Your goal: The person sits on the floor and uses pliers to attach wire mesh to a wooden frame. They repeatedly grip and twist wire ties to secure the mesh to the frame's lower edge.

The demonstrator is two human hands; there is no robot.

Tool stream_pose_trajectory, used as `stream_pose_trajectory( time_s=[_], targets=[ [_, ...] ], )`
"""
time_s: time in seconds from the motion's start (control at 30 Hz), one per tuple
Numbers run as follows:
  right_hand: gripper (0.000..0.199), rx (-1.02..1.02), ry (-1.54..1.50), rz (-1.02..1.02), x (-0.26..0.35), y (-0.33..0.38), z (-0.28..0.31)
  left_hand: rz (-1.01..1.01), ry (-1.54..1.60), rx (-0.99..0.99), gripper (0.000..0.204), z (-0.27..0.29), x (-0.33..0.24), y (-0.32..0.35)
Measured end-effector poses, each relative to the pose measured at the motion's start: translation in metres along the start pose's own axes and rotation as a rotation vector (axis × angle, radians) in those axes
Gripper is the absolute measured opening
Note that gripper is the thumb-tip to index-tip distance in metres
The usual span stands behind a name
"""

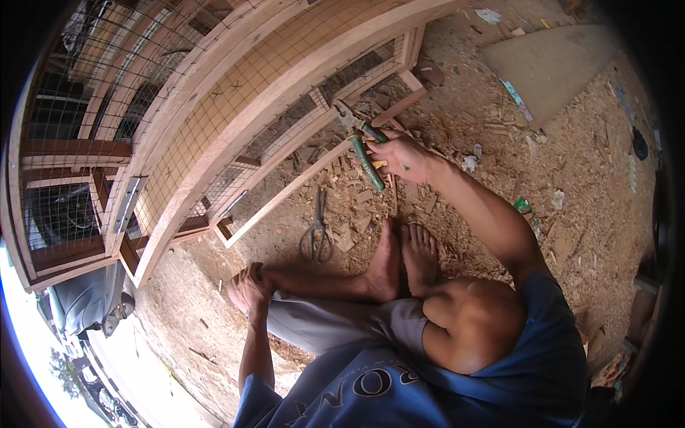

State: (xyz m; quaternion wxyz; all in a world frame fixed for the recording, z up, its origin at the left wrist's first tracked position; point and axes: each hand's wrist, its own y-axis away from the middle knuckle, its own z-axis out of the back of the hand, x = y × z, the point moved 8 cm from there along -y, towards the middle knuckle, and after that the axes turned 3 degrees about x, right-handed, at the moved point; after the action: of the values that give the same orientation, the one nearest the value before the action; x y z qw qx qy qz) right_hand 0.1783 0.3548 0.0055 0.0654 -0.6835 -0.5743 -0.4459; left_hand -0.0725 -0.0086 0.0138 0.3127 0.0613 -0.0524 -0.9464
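My right hand (399,155) is closed on a pair of pliers (365,161) with green handles. The handles stand apart, and the metal jaws reach to the lower wire mesh panel of a wooden frame (285,107). Whether the jaws grip a wire is too small to tell. Over my bent left knee my left hand (251,287) lies with its fingers curled round it, holding no tool. Dark scissors (317,232) lie on the ground between my left shin and the frame.
Wood shavings and offcuts (571,214) cover the dirt floor around my bare feet (419,257). A flat brown board (549,68) lies at the far right. The mesh-covered wooden structure fills the far left. Parked motorbikes (93,299) stand outside at the left edge.
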Motion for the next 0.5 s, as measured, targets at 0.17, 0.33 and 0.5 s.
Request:
stream_pose_trajectory(
  time_s=[0.17,0.33,0.5],
  targets=[
    [0.023,-0.011,-0.032,0.010,0.006,-0.003,0.008,-0.019,0.027,-0.012,0.018,0.000,-0.002,-0.002],
    [0.022,-0.040,0.005,-0.011,0.007,-0.002,0.009,-0.018,0.018,0.007,0.019,0.005,-0.007,-0.002],
    [0.023,-0.012,-0.068,-0.013,0.009,-0.001,0.005,0.010,-0.011,0.004,0.020,0.013,-0.012,0.000]
  ],
)
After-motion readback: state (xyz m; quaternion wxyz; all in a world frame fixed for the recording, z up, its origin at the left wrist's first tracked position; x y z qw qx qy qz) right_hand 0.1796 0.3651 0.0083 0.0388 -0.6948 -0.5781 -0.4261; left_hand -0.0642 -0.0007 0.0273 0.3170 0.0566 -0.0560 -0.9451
